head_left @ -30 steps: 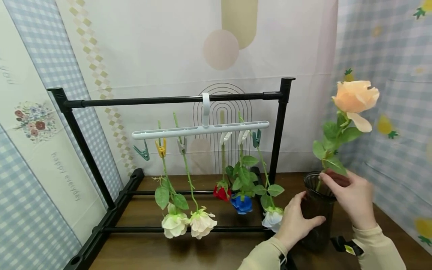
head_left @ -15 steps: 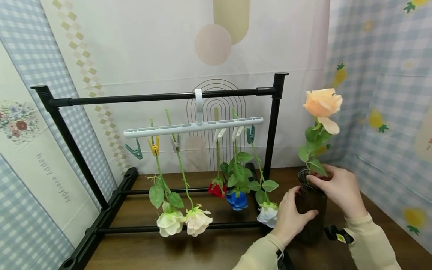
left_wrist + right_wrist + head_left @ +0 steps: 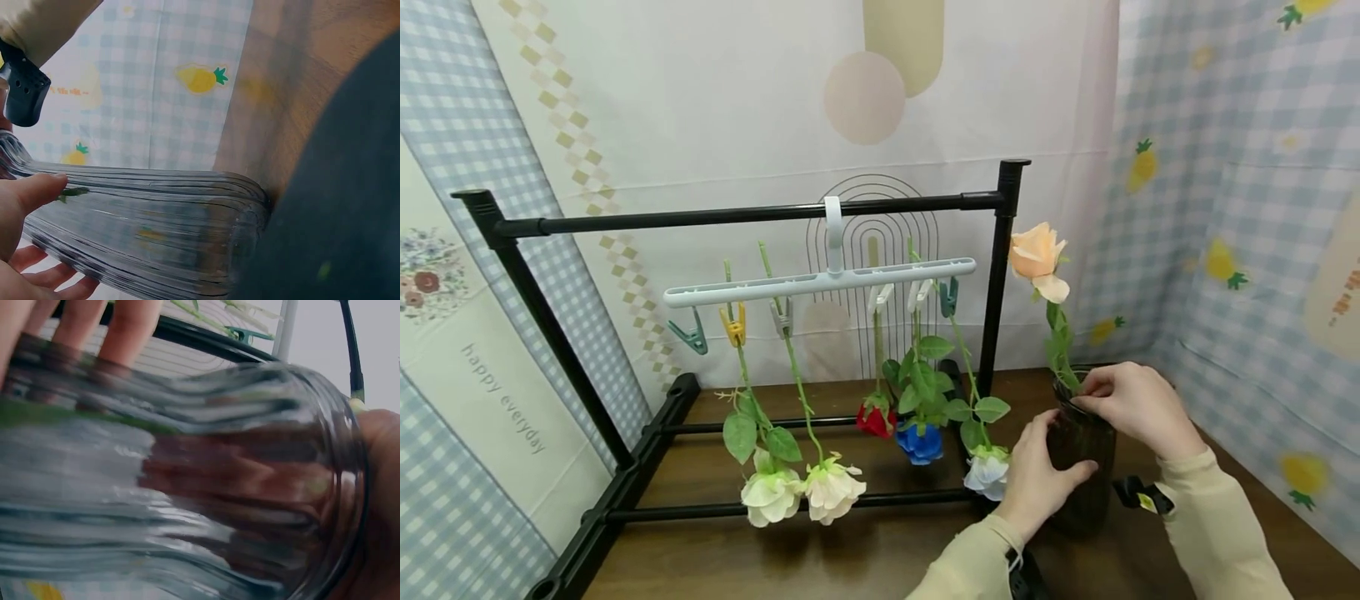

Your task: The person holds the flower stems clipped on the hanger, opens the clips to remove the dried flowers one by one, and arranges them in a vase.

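Observation:
A peach rose (image 3: 1036,254) stands in the mouth of a dark-tinted, ribbed glass vase (image 3: 1084,467), leaning left. Its lower leaves are at the rim, and the green stem (image 3: 75,191) shows through the glass in the left wrist view. My left hand (image 3: 1037,479) grips the side of the vase, thumb in front and fingers around the far side. At the rim, my right hand (image 3: 1135,408) pinches the rose's stem between thumb and fingers, though the contact point is partly hidden. The right wrist view shows the vase close up and blurred.
Left of the vase stands a black rack (image 3: 745,218). A pale blue clip hanger (image 3: 820,283) hangs from it, holding several upside-down roses, among them a blue rose (image 3: 919,443) and a red rose (image 3: 876,419). An unused green clip (image 3: 692,335) hangs at its left end.
The rose has sunk lower into the vase and now leans left, my right hand following at the rim. My left hand keeps its grip. The head view has shifted slightly to the right.

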{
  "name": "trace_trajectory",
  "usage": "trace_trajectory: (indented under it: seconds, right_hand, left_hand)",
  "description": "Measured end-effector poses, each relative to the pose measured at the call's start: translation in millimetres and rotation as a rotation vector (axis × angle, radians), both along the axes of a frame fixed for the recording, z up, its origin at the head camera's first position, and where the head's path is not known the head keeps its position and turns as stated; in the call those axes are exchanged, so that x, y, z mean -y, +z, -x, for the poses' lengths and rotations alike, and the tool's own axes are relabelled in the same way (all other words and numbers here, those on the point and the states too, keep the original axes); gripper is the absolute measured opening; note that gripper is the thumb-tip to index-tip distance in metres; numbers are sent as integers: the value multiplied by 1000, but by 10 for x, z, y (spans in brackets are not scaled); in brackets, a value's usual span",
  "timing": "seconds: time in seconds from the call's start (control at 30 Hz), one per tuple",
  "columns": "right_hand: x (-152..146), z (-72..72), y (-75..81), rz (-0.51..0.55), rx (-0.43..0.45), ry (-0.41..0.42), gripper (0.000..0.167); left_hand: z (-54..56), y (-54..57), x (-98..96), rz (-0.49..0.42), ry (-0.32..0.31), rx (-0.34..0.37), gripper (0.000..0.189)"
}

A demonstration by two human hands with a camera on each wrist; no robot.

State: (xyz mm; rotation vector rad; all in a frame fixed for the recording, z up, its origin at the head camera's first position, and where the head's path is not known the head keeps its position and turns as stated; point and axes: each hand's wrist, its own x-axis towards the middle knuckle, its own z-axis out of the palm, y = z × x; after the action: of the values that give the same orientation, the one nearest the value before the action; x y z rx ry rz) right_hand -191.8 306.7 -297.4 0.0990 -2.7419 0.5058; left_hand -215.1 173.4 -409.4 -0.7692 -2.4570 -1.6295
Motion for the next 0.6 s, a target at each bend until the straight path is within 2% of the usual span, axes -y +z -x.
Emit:
trace_trajectory:
  seconds: [0.13, 0.27, 0.43, 0.6]
  right_hand:
    - [4, 12, 41, -41, 56, 18, 14]
    - [22, 21, 47, -43, 64, 29, 16]
    - [3, -22, 27, -3, 39, 30, 19]
    - [-12, -159, 80, -7, -34, -16, 19]
  left_hand:
    - [0, -15, 6, 5, 3, -21, 64]
    - [10, -12, 25, 1, 1, -17, 64]
    - [2, 4, 32, 8, -12, 14, 63]
    - [11, 24, 28, 10, -22, 49, 62]
